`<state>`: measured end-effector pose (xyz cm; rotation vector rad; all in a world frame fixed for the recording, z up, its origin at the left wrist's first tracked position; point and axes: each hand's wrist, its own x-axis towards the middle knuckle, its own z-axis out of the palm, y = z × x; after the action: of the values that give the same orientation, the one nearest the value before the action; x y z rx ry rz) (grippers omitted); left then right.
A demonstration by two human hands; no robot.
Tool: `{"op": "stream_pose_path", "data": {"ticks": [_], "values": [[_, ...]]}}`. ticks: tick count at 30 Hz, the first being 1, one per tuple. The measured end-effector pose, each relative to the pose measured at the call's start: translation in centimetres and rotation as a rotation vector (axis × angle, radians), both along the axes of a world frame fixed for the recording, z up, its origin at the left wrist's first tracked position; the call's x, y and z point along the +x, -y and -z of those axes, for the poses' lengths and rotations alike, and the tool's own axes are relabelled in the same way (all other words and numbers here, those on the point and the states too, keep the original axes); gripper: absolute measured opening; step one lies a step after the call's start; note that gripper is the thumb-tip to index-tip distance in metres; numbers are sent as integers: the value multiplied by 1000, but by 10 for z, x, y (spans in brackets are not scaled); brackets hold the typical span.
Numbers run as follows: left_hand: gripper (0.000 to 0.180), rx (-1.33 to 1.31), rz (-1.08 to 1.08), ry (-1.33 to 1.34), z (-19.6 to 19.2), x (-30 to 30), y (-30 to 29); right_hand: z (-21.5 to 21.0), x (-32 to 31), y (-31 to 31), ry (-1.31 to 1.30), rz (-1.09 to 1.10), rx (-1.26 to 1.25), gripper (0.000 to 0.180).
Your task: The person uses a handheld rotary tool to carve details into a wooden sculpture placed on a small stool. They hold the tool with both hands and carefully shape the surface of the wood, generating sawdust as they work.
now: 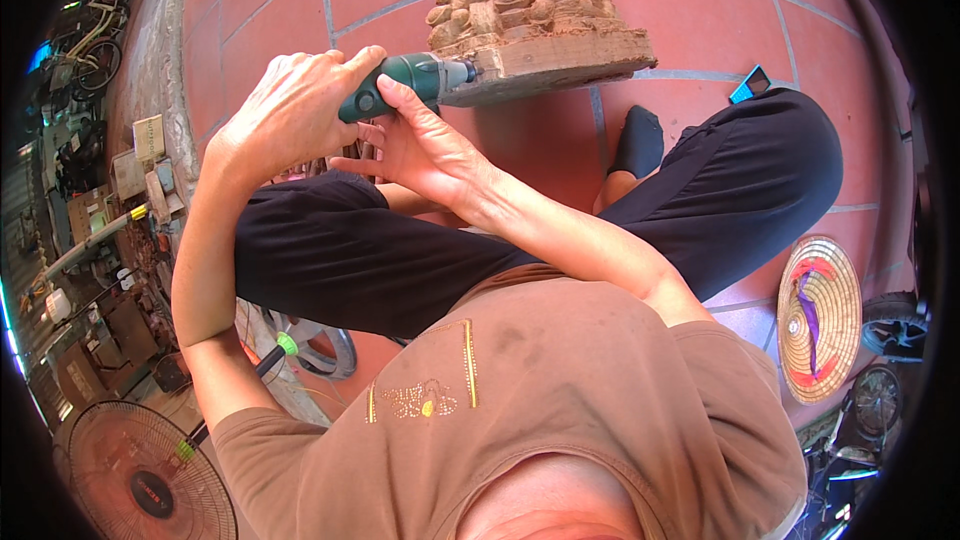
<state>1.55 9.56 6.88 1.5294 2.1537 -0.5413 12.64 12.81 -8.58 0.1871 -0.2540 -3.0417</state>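
Note:
A green handheld grinder [414, 79] with a grey nose lies almost level in both my hands. My left hand [290, 105] is closed over its rear end from the left side. From below, my right hand [432, 148] supports it, the thumb laid along the green body and some fingers loosely curled under it. The tool's tip meets the near left corner of a carved wooden piece [530, 10], or comes very close to it; I cannot tell which. Rounded, knobbly carving covers this brown wood above a thick flat base. The top of the carving is cut off by the picture edge.
My crossed legs in black trousers [740, 175] surround the work on a red tiled floor [690, 0]. A phone-like blue-edged object [750, 85] lies by my knee. To the right is a woven conical hat [820, 320]; at lower left, a fan [150, 485]. Clutter [105, 210] lines the left.

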Motion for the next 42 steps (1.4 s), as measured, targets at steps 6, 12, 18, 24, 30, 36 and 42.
{"op": "stream_pose_path", "data": {"ticks": [6, 12, 18, 24, 30, 36, 42], "values": [[69, 38, 15, 16, 0, -2, 8, -7, 4, 5, 42, -14, -19, 36], [70, 69, -6, 35, -1, -4, 20, -9, 4, 12, 18, -23, -34, 33], [70, 55, -19, 47, 1, -6, 25, -9, 3, 15, 33, -45, -43, 31], [69, 60, -9, 29, 3, -8, 26, -8, 2, 16, 39, -33, -42, 30], [69, 30, -25, 42, 5, -8, 23, -9, 3, 13, 41, -26, -45, 30], [69, 106, 38, 34, 9, -12, 27, -5, 1, 14, 34, -26, -44, 31], [69, 76, 9, 36, 6, -9, 23, -7, 2, 12, 50, -22, -21, 32]]}}
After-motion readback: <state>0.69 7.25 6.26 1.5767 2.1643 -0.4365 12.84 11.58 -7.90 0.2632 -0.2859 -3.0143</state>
